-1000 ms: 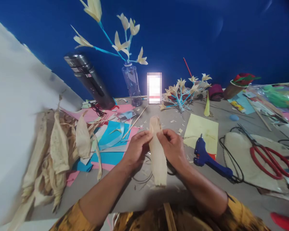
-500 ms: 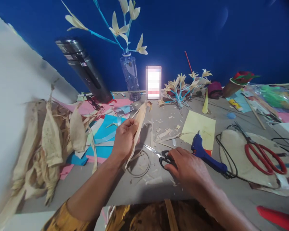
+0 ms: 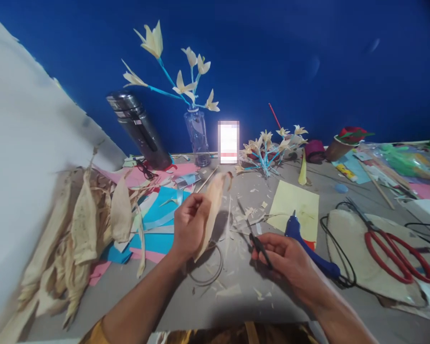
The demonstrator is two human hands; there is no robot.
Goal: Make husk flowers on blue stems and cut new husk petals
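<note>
In my left hand (image 3: 191, 224) a dried corn husk (image 3: 215, 203) is pinched between thumb and fingers, its pale length standing upright above the table. My right hand (image 3: 281, 255) is closed around the handles of small black-handled scissors (image 3: 258, 246). Their blades point up and away, to the right of the husk and apart from it. Below the husk lies a thin wire coil (image 3: 215, 272). A blue glue gun (image 3: 308, 248) rests just beyond my right hand, its tip over a yellow paper sheet (image 3: 294, 203).
Dried husks (image 3: 84, 229) are piled at the left beside blue paper (image 3: 161, 210). Behind stand a dark flask (image 3: 143, 129), a bottle (image 3: 198, 138) of husk flowers and a bright screen (image 3: 228, 142). Large red-handled scissors (image 3: 390, 248) lie at the right. Scraps litter the middle.
My right hand has lifted the black-handled scissors off the table and turned them upward. My left hand still holds the husk, now turned to show its broader face. The view has tilted upward.
</note>
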